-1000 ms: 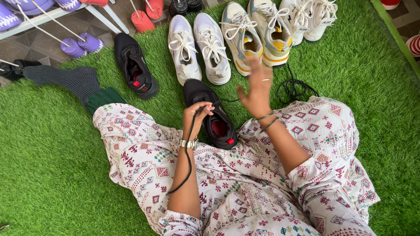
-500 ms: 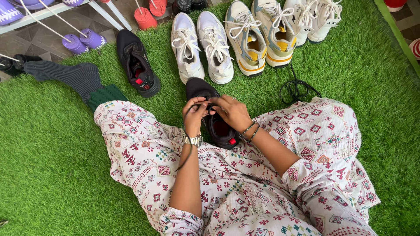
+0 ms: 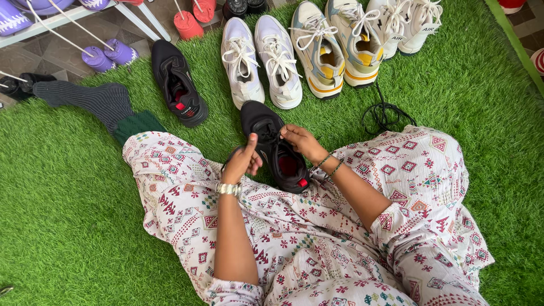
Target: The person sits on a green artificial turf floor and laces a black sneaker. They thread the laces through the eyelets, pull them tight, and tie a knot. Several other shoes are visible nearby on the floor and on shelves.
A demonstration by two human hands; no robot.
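Note:
A black sneaker (image 3: 273,146) with a red inside lies between my legs on the green turf. My left hand (image 3: 242,161) is at its left side, fingers closed around a black shoelace (image 3: 229,160), thumb up. At the shoe's upper eyelets my right hand (image 3: 300,139) pinches the lace with its fingertips. I sit cross-legged in patterned trousers (image 3: 317,243).
A second black sneaker (image 3: 178,85) lies to the upper left. A row of white sneakers (image 3: 260,59) and yellow-trimmed sneakers (image 3: 337,45) stands ahead. A loose black lace (image 3: 385,113) is coiled on the grass. A grey sock (image 3: 90,99) covers my left foot. Purple-footed rack legs (image 3: 107,54) stand at top left.
My right hand came down from the raised position to the shoe's eyelets. The left hand slid left and lower along the lace.

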